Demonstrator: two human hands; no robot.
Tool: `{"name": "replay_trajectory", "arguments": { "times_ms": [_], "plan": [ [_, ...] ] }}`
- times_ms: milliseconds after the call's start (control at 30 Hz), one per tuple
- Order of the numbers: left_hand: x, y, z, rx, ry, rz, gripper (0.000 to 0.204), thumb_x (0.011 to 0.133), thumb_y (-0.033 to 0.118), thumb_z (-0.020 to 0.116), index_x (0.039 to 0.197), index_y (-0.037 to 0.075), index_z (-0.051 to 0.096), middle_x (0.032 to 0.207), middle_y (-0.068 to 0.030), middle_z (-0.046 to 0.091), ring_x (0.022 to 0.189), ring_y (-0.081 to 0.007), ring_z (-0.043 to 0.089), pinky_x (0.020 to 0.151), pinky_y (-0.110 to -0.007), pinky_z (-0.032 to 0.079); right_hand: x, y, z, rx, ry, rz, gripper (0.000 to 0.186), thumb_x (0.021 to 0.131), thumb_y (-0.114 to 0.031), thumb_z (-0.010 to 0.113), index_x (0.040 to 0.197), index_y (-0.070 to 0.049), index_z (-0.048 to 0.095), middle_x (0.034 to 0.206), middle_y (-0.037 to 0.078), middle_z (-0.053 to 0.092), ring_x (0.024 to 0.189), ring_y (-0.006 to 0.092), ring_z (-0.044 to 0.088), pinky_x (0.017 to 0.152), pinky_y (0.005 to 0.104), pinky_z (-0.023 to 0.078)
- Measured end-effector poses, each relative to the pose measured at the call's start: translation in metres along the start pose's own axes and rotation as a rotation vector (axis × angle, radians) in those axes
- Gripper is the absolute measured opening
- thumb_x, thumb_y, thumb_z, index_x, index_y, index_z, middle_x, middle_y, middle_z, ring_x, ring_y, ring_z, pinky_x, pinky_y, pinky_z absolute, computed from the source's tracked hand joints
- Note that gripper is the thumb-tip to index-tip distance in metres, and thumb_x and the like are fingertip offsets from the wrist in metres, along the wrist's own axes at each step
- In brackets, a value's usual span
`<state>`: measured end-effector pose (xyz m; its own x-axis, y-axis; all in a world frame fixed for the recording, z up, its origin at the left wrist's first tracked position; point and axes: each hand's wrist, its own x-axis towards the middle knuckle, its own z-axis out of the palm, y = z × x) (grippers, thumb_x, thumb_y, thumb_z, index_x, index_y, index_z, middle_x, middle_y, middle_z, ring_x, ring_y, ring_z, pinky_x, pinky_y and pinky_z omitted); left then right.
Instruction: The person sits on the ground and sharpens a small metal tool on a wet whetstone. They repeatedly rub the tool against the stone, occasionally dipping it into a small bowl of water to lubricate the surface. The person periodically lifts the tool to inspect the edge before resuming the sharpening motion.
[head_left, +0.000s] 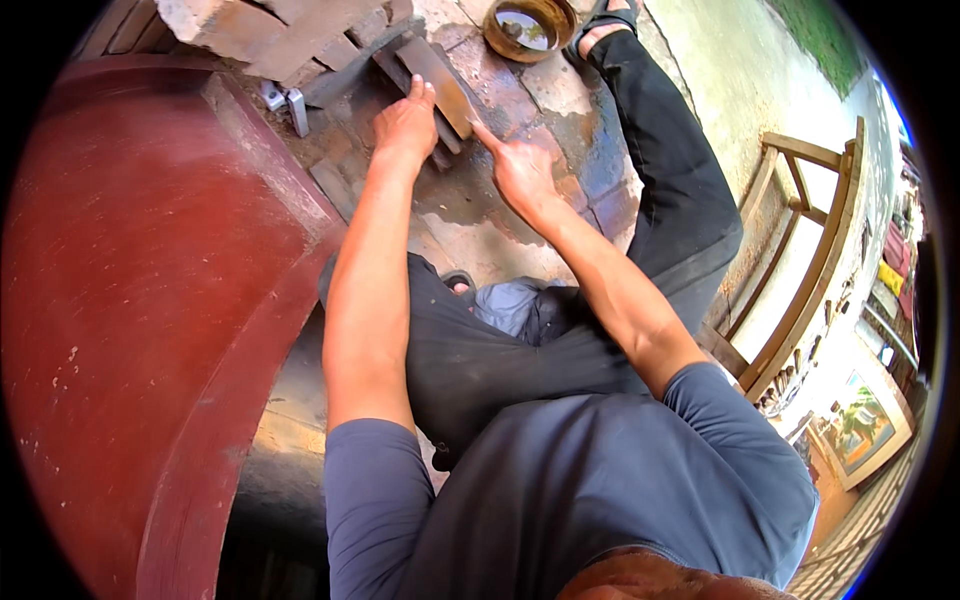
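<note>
A broad, flat rectangular piece [446,96], shiny orange-brown and like a cleaver blade, lies slantwise over a dark, narrow block [396,76] on the wet brick floor. The fingertips of my left hand [404,127] press on its left side, with the index finger stretched along it. At its near right end is my right hand [525,175], with the index finger reaching to its edge and the other fingers curled. Any handle is hidden inside that hand. A round brown bowl [558,22] of water, with a small lump in it, stands beyond my hands to the right.
A big red panel [150,280] with a raised rim fills the left side. Stacked bricks [235,38] and a small metal clamp-like piece [298,112] lie at the far left. My black-trousered leg [660,130] bends at right, beside a wooden frame [820,260]. A framed picture [866,425] leans farther right.
</note>
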<state>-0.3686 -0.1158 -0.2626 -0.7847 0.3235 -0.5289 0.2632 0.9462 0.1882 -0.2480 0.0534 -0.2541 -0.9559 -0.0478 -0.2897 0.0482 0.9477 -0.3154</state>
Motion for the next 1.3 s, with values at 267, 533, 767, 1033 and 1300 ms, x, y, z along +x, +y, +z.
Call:
{"name": "replay_trajectory", "arguments": {
  "times_ms": [267,533,767,1033,1300],
  "plan": [
    [0.005,-0.006,0.008,0.000,0.069,0.058,0.067,0.091,0.017,0.069,0.153,0.016,0.042,0.167,-0.0073,0.030,0.121,-0.0327,0.064,0.103,-0.045,0.053,0.012,0.005,0.007,0.009,0.120,-0.047,0.070,0.083,-0.003,0.052,0.151,-0.021,0.053,0.073,0.022,0.068,0.069,0.0381,0.070,0.062,0.0486,0.055],
    [0.004,-0.003,0.005,0.019,0.075,0.091,0.067,0.090,0.017,0.069,0.152,0.014,0.043,0.165,-0.0102,0.032,0.122,-0.0338,0.063,0.102,-0.047,0.053,0.014,0.001,-0.003,0.057,0.067,0.004,0.058,0.090,-0.006,0.050,0.147,-0.020,0.055,0.084,0.022,0.072,0.076,0.0410,0.071,0.068,0.0525,0.056],
    [0.006,-0.005,0.001,0.018,0.091,0.087,0.065,0.092,0.019,0.069,0.152,0.013,0.044,0.165,-0.0100,0.034,0.124,-0.0342,0.062,0.103,-0.047,0.052,-0.008,0.006,0.012,0.066,0.123,0.024,0.064,0.087,-0.004,0.051,0.148,-0.020,0.056,0.076,0.022,0.068,0.071,0.0381,0.070,0.066,0.0507,0.055],
    [0.001,0.001,-0.002,0.018,0.031,0.067,0.066,0.093,0.021,0.068,0.153,0.014,0.044,0.165,-0.0087,0.033,0.126,-0.0345,0.061,0.105,-0.046,0.051,0.007,0.000,0.000,0.077,0.080,0.007,0.056,0.090,-0.005,0.050,0.144,-0.016,0.058,0.079,0.022,0.070,0.075,0.0391,0.071,0.066,0.0504,0.056],
    [0.002,-0.003,0.001,0.046,0.078,0.100,0.067,0.091,0.021,0.071,0.152,0.014,0.044,0.163,-0.0103,0.037,0.123,-0.0368,0.062,0.104,-0.047,0.051,0.000,-0.003,0.001,0.104,0.105,0.034,0.052,0.090,-0.006,0.050,0.141,-0.014,0.060,0.081,0.021,0.071,0.076,0.0379,0.071,0.068,0.0493,0.056]
  ]
}}
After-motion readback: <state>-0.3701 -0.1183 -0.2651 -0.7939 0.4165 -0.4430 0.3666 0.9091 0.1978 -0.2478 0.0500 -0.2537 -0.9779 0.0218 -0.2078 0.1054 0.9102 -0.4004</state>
